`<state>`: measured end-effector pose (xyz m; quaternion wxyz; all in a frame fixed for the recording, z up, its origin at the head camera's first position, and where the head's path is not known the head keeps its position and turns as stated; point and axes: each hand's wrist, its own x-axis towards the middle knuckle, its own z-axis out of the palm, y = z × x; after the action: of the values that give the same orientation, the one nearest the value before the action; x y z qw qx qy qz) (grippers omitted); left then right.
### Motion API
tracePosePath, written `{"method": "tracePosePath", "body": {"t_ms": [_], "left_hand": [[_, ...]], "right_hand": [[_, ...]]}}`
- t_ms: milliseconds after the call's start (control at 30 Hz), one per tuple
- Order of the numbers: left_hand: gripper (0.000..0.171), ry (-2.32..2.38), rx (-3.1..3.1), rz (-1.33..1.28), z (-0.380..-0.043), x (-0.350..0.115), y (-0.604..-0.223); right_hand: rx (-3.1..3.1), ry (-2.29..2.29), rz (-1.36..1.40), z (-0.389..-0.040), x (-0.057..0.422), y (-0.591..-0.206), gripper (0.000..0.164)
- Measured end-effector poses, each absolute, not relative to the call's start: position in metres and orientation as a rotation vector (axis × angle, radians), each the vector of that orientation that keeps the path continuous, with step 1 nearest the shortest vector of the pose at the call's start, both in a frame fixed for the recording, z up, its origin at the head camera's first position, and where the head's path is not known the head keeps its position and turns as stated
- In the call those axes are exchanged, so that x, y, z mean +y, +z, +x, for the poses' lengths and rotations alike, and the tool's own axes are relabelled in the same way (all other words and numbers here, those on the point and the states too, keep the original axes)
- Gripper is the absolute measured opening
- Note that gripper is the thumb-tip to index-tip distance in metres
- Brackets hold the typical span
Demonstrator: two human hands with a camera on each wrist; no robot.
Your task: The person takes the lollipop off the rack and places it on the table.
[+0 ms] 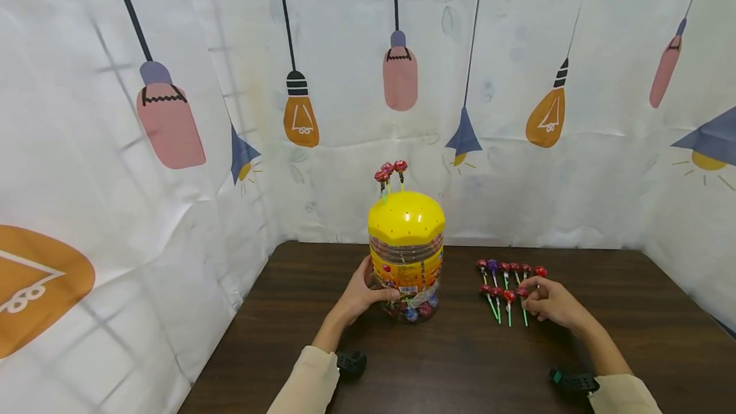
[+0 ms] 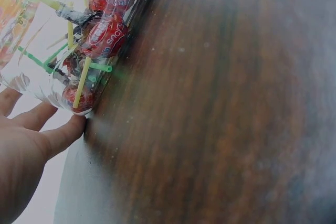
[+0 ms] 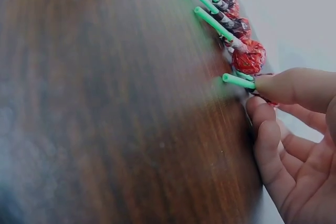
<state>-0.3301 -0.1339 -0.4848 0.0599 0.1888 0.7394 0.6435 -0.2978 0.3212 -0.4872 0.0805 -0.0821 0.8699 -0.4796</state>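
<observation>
1. Head view, grip first: the lollipop [image 1: 522,302] at the right end of the front row is pinched by the right hand [image 1: 551,303], fingers curled round its stick. The jar [image 1: 406,254] is steadied by the left hand [image 1: 365,293], with the fingers spread flat on its clear wall and the thumb laid across the front. The jar is stood upright mid-table [image 1: 460,363], its yellow lid [image 1: 406,217] on top with three lollipops [image 1: 391,173] stuck into holes near the back. The loose lollipops [image 1: 506,283] are laid in two rows just right of the jar.

2. Left wrist view: straight fingers [image 2: 60,135] are seen touching the jar's base [image 2: 73,98], not wrapped round it. Wrapped lollipops [image 2: 105,35] are packed inside.

3. Right wrist view: a green stick [image 3: 237,81] is nipped between thumb tip [image 3: 294,85] and forefinger, with the head tucked behind the fingers. Three more lollipops [image 3: 231,24] are lined up beside it.

4. Doing it well, probably: the stick should be held close to the head so it doesn't wobble, and lifted straight up so the neighbours aren't dragged along. The jar is best kept braced.

5. Direction: the pinched lollipop's long axis runs along its stick, lying flat, with the head pointed away from the person and the stick end toward them.
</observation>
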Motion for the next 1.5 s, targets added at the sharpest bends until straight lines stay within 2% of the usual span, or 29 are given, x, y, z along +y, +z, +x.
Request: {"method": "tracePosePath", "body": {"t_ms": [267,633,933,1200,1500], "left_hand": [[0.097,1.957,2.226,0.568,-0.33,-0.136,-0.484],[0.095,1.972,2.213,0.563,-0.328,-0.138,-0.483],[0.097,1.97,2.191,0.591,-0.329,-0.136,-0.484],[0.1,1.943,2.216,0.586,-0.328,-0.134,-0.484],[0.098,1.94,2.237,0.579,-0.327,-0.135,-0.484]], "right_hand": [[2.629,-1.372,-0.271,-0.3,0.321,-0.484,0.037],[2.602,-1.372,-0.332,-0.301,0.323,-0.478,0.043],[2.653,-1.492,-0.391,-0.288,0.316,-0.443,0.044],[2.811,-1.662,-0.69,-0.268,0.268,-0.403,0.027],[2.777,-1.918,-0.816,-0.279,0.189,-0.351,0.026]]}}
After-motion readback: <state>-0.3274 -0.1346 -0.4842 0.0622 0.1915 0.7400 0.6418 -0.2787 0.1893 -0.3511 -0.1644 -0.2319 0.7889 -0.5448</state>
